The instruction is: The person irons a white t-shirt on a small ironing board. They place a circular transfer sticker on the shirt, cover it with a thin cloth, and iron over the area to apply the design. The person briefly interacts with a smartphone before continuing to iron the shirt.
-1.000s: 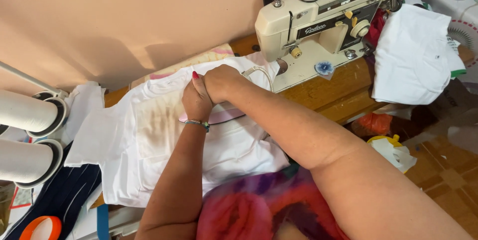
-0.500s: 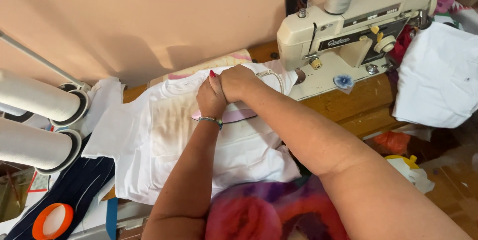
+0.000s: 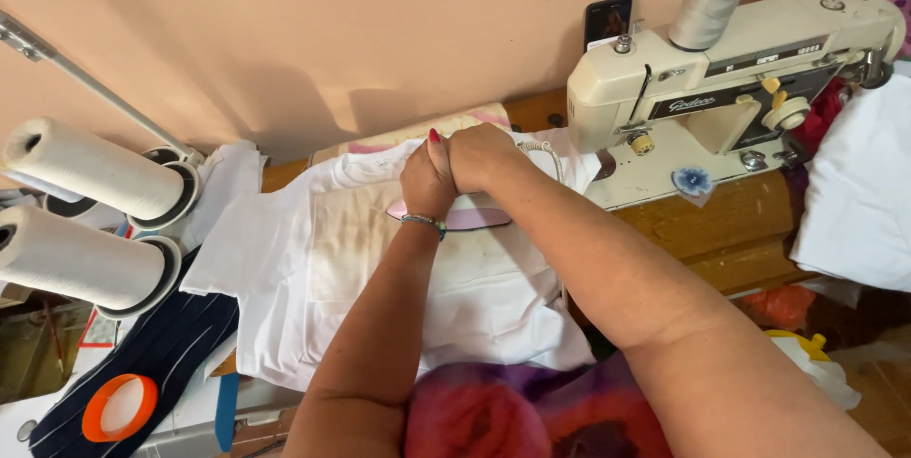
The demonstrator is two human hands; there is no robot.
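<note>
Both hands are stacked on the iron (image 3: 454, 218), pressing it into the white cloth (image 3: 380, 278) spread near the back edge of the desk (image 3: 731, 230). The left hand (image 3: 427, 178) is wrapped shut over the right hand (image 3: 484, 156), and the right one seems clamped on the iron's handle, though the handle itself is buried under the fingers, so that's a best guess.

What's changed over the last second: not much in the hands, really. Same doubled-up grip, same spot on the cloth. The view has slid, so the sewing machine (image 3: 721, 88) sits further right and the two thread cones (image 3: 85, 211) at the left edge show more fully. To me that reads as a held press, not a stroke along the fabric.

Hard to make out: only the iron's pink sole edge peeks out. A brownish patch on the cloth could be a scorch or a stain, can't tell. The cloth's near edge is cut off by the arms.
</note>
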